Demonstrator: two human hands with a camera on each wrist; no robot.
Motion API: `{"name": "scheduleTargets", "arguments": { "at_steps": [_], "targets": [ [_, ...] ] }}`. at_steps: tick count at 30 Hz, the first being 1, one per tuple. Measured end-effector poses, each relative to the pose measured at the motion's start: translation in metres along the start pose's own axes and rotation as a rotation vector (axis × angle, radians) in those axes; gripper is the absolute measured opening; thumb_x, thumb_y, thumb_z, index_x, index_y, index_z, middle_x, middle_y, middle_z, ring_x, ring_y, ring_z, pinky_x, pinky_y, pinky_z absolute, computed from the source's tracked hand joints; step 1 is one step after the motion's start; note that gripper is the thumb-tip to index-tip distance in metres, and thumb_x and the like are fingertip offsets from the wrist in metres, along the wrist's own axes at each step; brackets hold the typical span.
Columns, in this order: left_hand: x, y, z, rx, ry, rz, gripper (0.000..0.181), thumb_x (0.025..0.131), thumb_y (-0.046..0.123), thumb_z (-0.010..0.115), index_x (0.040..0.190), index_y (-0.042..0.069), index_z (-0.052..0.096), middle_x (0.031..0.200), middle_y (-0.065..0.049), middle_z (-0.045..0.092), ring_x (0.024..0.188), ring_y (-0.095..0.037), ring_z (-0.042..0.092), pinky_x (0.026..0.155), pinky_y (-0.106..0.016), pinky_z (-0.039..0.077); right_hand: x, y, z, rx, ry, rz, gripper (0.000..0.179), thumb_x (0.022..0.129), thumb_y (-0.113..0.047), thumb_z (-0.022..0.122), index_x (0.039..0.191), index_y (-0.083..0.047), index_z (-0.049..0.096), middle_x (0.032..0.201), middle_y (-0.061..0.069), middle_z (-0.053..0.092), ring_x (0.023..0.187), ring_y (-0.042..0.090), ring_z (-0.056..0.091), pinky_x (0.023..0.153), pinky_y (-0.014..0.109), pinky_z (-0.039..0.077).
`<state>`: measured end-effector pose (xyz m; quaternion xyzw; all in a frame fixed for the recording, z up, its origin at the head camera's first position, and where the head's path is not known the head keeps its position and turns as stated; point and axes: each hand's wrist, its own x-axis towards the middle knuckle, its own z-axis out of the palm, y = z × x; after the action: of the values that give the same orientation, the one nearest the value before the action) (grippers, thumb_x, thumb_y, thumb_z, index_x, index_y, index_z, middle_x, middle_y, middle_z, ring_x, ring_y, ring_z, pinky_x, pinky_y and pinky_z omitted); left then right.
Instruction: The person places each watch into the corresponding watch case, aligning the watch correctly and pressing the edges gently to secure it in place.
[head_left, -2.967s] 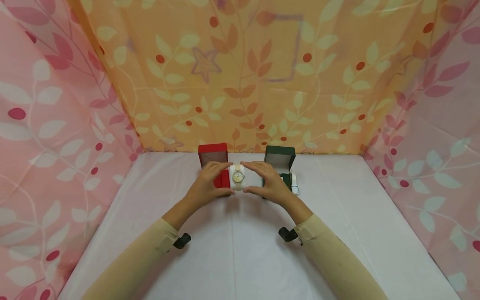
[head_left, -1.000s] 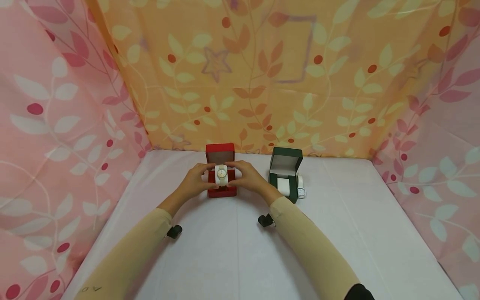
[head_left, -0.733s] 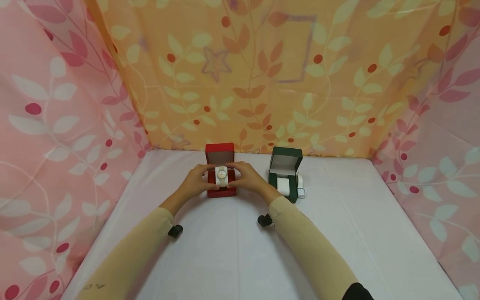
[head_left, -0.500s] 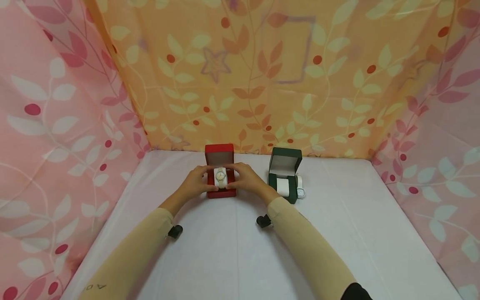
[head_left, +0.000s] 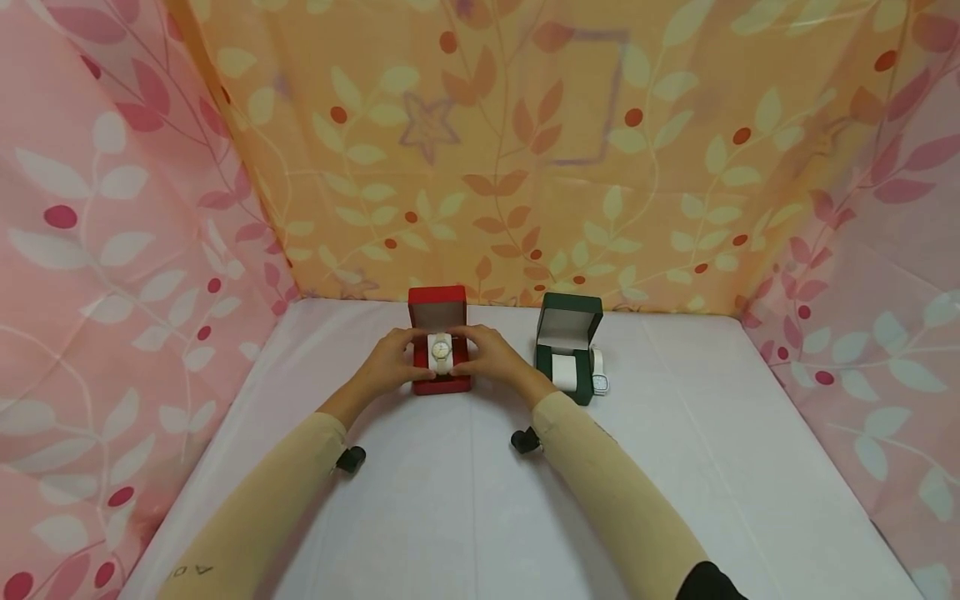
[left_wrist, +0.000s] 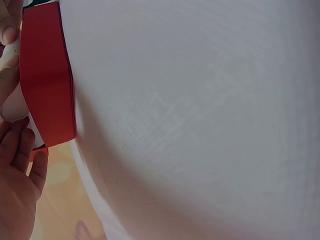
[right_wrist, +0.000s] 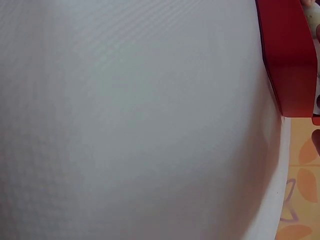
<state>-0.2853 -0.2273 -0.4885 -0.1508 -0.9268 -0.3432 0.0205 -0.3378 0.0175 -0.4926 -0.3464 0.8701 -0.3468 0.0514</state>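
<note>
— Red watch box (head_left: 442, 387), open beneath the fingers: what is held above its base?

— A white watch cushion (head_left: 432, 360) is held, with a pale-strapped wristwatch (head_left: 441, 351) wrapped around it. It is pinched at its left side by the left hand (head_left: 386, 364) and at its right side by the right hand (head_left: 495, 358). In each hand the index finger is set toward the far end and the thumb toward the near end.

— By which relation is the arrangement governed?

— The cushion is centred between the two sets of fingertips, within the outline of the base. Its visible long axis is directed from index fingers to thumbs, as is the strap. Neither hand can be called nearer, since both are in contact. How deeply the cushion is seated cannot be told.

— What is placed beyond the fingers?

— Just past the fingertips the raised lid (head_left: 437, 295) is seen. Rightward of the right fingers, a green watch box (head_left: 572, 305) is stood open, holding a second cushion (head_left: 564, 372); a second wristwatch (head_left: 600, 384) is laid beside its right wall.
</note>
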Motion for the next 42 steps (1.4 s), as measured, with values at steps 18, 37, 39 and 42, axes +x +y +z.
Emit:
{"name": "scheduleTargets", "arguments": {
  "at_steps": [18, 37, 39, 42],
  "targets": [
    [0.0001, -0.0025, 0.0013, 0.035, -0.061, 0.009, 0.073, 0.08, 0.029, 0.09, 0.143, 0.009, 0.058, 0.133, -0.016, 0.062, 0.127, -0.035, 0.053, 0.108, -0.057, 0.045, -0.0026, 0.005, 0.0051, -0.012, -0.02, -0.004, 0.069, 0.083, -0.03, 0.088, 0.144, -0.017, 0.059, 0.138, 0.003, 0.064, 0.127, 0.023, 0.056, 0.112, 0.046, 0.044],
    [-0.0041, 0.0029, 0.0031, 0.042, -0.061, 0.003, 0.069, 0.084, 0.029, 0.086, 0.141, 0.004, 0.058, 0.131, -0.016, 0.063, 0.126, -0.035, 0.052, 0.108, -0.054, 0.046, -0.0048, 0.0026, 0.007, -0.067, -0.015, 0.006, 0.062, 0.086, -0.034, 0.084, 0.141, -0.018, 0.061, 0.136, 0.003, 0.065, 0.128, 0.022, 0.054, 0.114, 0.048, 0.037],
    [-0.0044, 0.0033, 0.0031, 0.04, -0.055, 0.007, 0.068, 0.083, 0.029, 0.087, 0.14, 0.004, 0.058, 0.13, -0.017, 0.063, 0.126, -0.035, 0.052, 0.107, -0.054, 0.046, -0.0047, 0.0028, 0.0077, -0.084, -0.013, 0.0, 0.061, 0.086, -0.034, 0.084, 0.141, -0.018, 0.061, 0.136, 0.003, 0.065, 0.128, 0.022, 0.054, 0.114, 0.048, 0.035],
    [-0.0046, 0.0026, 0.004, 0.044, -0.042, 0.015, 0.067, 0.083, 0.028, 0.087, 0.139, 0.004, 0.059, 0.129, -0.017, 0.063, 0.125, -0.035, 0.052, 0.106, -0.055, 0.047, -0.0055, 0.0021, 0.0081, -0.083, -0.005, -0.013, 0.06, 0.087, -0.033, 0.084, 0.14, -0.016, 0.062, 0.135, 0.004, 0.066, 0.128, 0.024, 0.055, 0.115, 0.049, 0.035]
  ]
}}
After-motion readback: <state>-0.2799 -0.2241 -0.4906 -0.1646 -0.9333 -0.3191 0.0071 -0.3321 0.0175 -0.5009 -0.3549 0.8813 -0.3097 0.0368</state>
